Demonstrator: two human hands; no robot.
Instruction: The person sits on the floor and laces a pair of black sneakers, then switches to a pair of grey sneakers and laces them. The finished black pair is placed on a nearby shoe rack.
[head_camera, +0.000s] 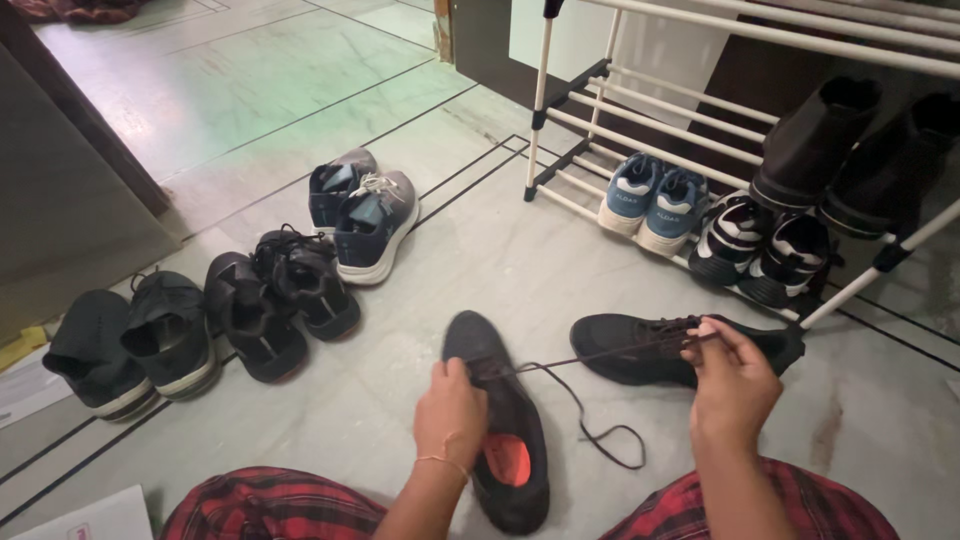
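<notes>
Shoe: black shoe (500, 420) on the floor at 6 o'clock, partly laced.
Lace: lace (600, 352) pulled taut toward 3 o'clock, end loose.
Hands: left hand (450, 415) grips the shoe; right hand (733, 385) pinches the lace.

We are in a home, by the entry or hallway: a pale marble floor (300, 90) with dark inlay lines, a white tube shoe rack (640, 120) holding sneakers and boots, and three pairs of shoes (250, 280) lined up beside a doorway
</notes>
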